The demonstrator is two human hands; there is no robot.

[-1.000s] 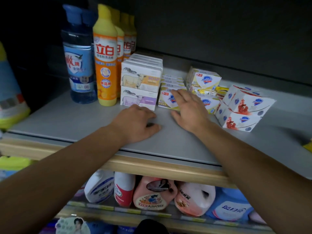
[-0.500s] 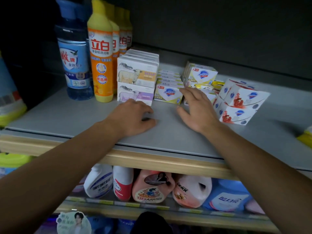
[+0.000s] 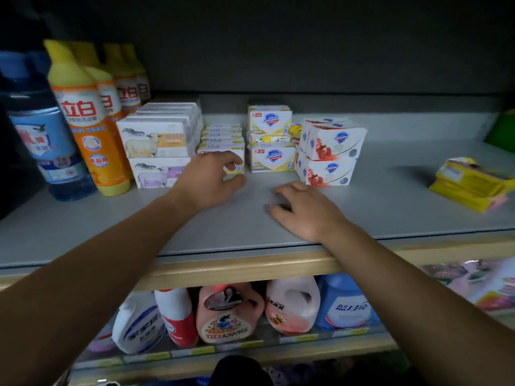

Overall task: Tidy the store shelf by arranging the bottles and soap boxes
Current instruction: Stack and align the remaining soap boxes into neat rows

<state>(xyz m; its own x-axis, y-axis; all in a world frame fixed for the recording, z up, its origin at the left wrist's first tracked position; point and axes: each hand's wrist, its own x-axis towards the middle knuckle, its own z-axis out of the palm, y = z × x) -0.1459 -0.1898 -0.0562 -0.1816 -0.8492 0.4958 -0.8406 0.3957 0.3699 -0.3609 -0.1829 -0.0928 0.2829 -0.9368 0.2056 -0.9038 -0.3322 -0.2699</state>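
The left hand (image 3: 211, 178) hides most of the front soap box (image 3: 237, 160).

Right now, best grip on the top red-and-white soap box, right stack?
Probably pinch the top red-and-white soap box across its two short ends, coming from the front and above with the right hand. It lies skewed on the lower box, and yellow boxes crowd its left end.
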